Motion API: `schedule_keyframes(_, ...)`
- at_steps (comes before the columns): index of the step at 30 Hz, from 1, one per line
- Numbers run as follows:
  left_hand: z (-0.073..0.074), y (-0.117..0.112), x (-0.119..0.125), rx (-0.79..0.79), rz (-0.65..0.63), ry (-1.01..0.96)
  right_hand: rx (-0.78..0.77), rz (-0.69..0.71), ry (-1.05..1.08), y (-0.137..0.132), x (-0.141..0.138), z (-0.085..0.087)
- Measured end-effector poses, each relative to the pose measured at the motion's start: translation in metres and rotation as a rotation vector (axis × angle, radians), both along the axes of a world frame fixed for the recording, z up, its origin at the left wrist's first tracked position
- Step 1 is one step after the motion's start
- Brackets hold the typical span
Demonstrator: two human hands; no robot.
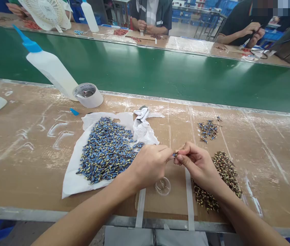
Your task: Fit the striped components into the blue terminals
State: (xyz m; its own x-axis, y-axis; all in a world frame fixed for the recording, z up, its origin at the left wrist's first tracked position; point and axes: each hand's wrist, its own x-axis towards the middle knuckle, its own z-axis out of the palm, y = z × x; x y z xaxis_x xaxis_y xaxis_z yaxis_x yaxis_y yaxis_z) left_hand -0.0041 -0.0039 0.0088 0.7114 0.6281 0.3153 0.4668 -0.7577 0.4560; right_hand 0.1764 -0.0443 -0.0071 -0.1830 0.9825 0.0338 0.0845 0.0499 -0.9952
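My left hand (151, 162) and my right hand (197, 162) meet over the cardboard-covered bench, fingertips pinched together. Between them is a tiny blue and dark part (175, 154), mostly covered by the fingers. Left of my hands, a heap of small blue, yellow and dark pieces (106, 150) lies on a white sheet (70, 181). Under and beside my right wrist spreads a pile of small brown and cream pieces (227, 171). Farther back on the right is a small cluster of blue-and-brown parts (208, 130). A small clear round cup (162, 186) stands below my hands.
A white squeeze bottle (50, 70) with a blue nozzle leans by a tape roll (90, 97). A blue cap (74, 111) and crumpled white paper (145, 128) lie nearby. Beyond the green belt (147, 71), other people work at a bench with a fan (46, 13).
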Motion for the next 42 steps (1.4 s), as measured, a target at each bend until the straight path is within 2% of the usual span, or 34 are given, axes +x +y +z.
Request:
schedule_keyframes(4, 0.011, 0.013, -0.012, -0.156, -0.027, -0.033, 0.047, -0.110, -0.010, 0.007, 0.017, 0.012)
schedule_keyframes(7, 0.024, 0.026, -0.032, -0.315, 0.089, 0.085, 0.145, -0.406, -0.082, 0.018, 0.050, 0.014)
schedule_keyframes(9, 0.030, 0.031, -0.043, -0.378, 0.109, 0.216, 0.187, -0.555, -0.149, 0.026, 0.076, 0.010)
schedule_keyframes(12, 0.030, 0.030, -0.047, -0.450, 0.066, 0.323, 0.146, -0.595, -0.310, 0.038, 0.106, -0.002)
schedule_keyframes(15, 0.023, 0.023, -0.041, -0.443, 0.041, 0.359, 0.092, -0.629, -0.422, 0.045, 0.123, -0.015)
schedule_keyframes(21, 0.011, 0.019, -0.035, -0.329, 0.029, 0.401, 0.066, -0.634, -0.460, 0.053, 0.134, -0.029)
schedule_keyframes(24, 0.014, 0.023, -0.039, -0.310, 0.051, 0.360, 0.084, -0.657, -0.458, 0.054, 0.135, -0.028)
schedule_keyframes(28, 0.023, 0.029, -0.042, -0.279, 0.176, 0.276, 0.122, -0.729, -0.445, 0.050, 0.135, -0.020)
schedule_keyframes(31, 0.026, 0.030, -0.041, -0.246, 0.232, 0.195, 0.140, -0.727, -0.428, 0.048, 0.131, -0.015)
schedule_keyframes(38, 0.020, 0.030, -0.034, -0.331, 0.220, 0.073, 0.154, -0.605, -0.399, 0.042, 0.107, -0.006)
schedule_keyframes(40, 0.017, 0.031, -0.031, -0.372, 0.178, 0.053, 0.139, -0.510, -0.369, 0.037, 0.093, -0.003)
schedule_keyframes(42, 0.014, 0.031, -0.029, -0.399, 0.119, 0.047, 0.105, -0.342, -0.308, 0.030, 0.077, 0.001)
